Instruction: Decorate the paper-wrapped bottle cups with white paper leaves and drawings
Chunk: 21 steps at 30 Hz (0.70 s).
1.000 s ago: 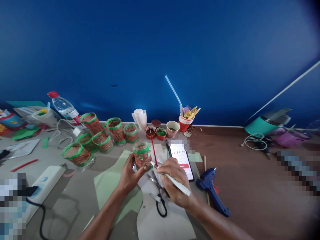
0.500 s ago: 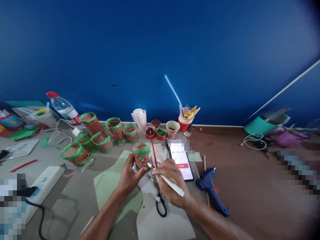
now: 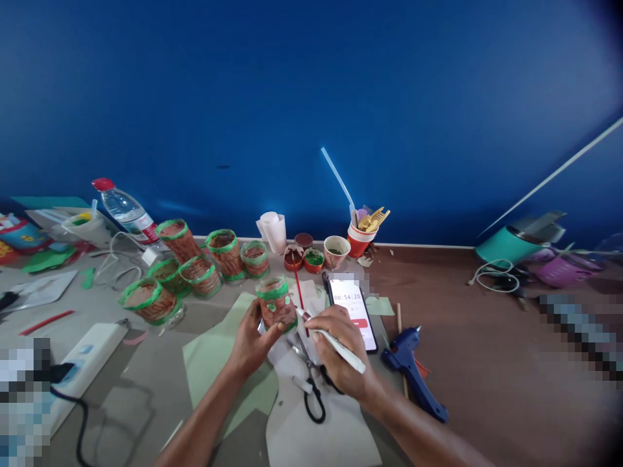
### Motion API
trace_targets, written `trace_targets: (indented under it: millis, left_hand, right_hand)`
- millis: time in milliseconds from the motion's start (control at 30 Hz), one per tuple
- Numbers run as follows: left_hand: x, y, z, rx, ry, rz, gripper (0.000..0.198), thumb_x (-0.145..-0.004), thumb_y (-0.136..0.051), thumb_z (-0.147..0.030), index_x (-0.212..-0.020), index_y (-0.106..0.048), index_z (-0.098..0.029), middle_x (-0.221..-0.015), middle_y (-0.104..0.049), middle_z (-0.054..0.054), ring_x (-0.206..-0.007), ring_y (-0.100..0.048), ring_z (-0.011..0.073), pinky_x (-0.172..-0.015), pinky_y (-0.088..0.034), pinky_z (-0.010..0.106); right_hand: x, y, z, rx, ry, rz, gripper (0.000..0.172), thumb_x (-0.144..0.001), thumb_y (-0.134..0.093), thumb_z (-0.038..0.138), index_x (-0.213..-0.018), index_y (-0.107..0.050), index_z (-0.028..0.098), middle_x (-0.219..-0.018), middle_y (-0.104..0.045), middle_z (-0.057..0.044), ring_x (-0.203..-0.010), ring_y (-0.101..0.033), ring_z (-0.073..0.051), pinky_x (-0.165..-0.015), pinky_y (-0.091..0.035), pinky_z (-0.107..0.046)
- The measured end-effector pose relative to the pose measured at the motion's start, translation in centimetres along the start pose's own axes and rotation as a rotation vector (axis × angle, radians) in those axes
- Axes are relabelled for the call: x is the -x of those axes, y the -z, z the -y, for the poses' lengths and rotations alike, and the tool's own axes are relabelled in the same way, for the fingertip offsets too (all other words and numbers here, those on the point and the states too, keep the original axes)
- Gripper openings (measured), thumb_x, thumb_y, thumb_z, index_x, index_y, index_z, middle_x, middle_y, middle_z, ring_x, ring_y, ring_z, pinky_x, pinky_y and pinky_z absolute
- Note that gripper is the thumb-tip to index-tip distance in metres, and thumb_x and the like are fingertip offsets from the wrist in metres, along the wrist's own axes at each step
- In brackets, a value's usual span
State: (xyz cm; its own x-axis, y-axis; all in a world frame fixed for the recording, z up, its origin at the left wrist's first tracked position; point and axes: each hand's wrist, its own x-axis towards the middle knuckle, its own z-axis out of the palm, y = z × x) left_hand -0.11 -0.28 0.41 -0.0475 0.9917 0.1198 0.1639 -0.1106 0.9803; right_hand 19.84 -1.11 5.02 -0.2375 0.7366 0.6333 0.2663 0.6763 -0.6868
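My left hand (image 3: 252, 342) is closed around a small cup (image 3: 278, 310) painted brown, with green bands at its rim and base and small pale-green patches on its side. In my right hand (image 3: 343, 347) is a white marker pen (image 3: 346, 353), its tip pointing left toward the cup, a little apart from it. Beneath my hands lie scissors with black handles (image 3: 315, 402) on a pale paper sheet (image 3: 311, 438). A white pen cap (image 3: 302, 384) rests beside them. Just behind my right hand is a red paintbrush (image 3: 298, 285), leaning on a paint pot (image 3: 293, 258).
Several brown-and-green cups (image 3: 197, 275) stand at the left near a water bottle (image 3: 124, 211). A phone (image 3: 351, 305) showing a timer lies right of centre, with a blue glue gun (image 3: 413, 370) beyond it. A power strip (image 3: 85, 363) is at the left front.
My right hand has drawn the marker tip a little to the right, away from the cup. The cup has shifted slightly left and turned in my left hand.
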Motion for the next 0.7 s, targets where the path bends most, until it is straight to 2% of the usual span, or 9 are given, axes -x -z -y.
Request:
trace_targets:
  millis: [200,333,533,633,700]
  left_hand:
    - [-0.35,-0.03,0.43,0.177,0.019,-0.011,0.047,-0.073,-0.074,-0.043,-0.109,-0.057,-0.018,-0.112,-0.067,0.013,-0.108,-0.062,0.0294,-0.094,-0.047,0.040]
    - [-0.50,-0.10,0.69,0.276,0.018,-0.046,0.050,-0.071,-0.076,-0.043,-0.110,-0.057,-0.018,-0.113,-0.068,0.012,-0.110,-0.062,0.0300,-0.095,-0.047,0.040]
    - [-0.30,-0.24,0.28,0.343,0.001,-0.032,0.047,-0.078,-0.070,-0.043,-0.116,-0.054,-0.020,-0.118,-0.066,0.011,-0.115,-0.059,0.0279,-0.098,-0.045,0.039]
    - [-0.24,-0.23,0.07,0.328,-0.002,-0.031,0.043,-0.080,-0.068,-0.042,-0.114,-0.054,-0.020,-0.116,-0.066,0.010,-0.116,-0.058,0.0279,-0.098,-0.045,0.039]
    - [-0.20,-0.18,0.00,0.304,-0.004,-0.034,0.041,-0.081,-0.067,-0.042,-0.112,-0.055,-0.020,-0.116,-0.065,0.010,-0.117,-0.058,0.0281,-0.098,-0.045,0.039]
  right_hand:
    - [0.40,0.44,0.03,-0.048,-0.103,-0.013,0.033,-0.088,-0.050,0.015,-0.119,-0.056,0.024,-0.104,-0.061,-0.009,-0.098,-0.058,-0.023,-0.083,-0.047,-0.040]
    - [0.60,0.31,-0.08,-0.094,-0.127,0.017,0.040,-0.090,-0.047,0.018,-0.130,-0.051,0.025,-0.115,-0.059,-0.011,-0.103,-0.058,-0.025,-0.086,-0.048,-0.043]
    - [0.90,-0.09,-0.67,-0.108,-0.144,-0.017,0.041,-0.094,-0.044,0.020,-0.133,-0.048,0.029,-0.111,-0.062,-0.009,-0.095,-0.060,-0.023,-0.083,-0.049,-0.042]
    - [0.89,0.04,-0.52,-0.084,-0.116,-0.013,0.032,-0.094,-0.044,0.021,-0.124,-0.055,0.026,-0.098,-0.063,-0.007,-0.089,-0.059,-0.022,-0.080,-0.048,-0.040]
    - [0.87,0.17,-0.29,-0.077,-0.046,0.004,0.027,-0.094,-0.045,0.022,-0.118,-0.058,0.025,-0.091,-0.064,-0.006,-0.085,-0.059,-0.021,-0.084,-0.046,-0.042]
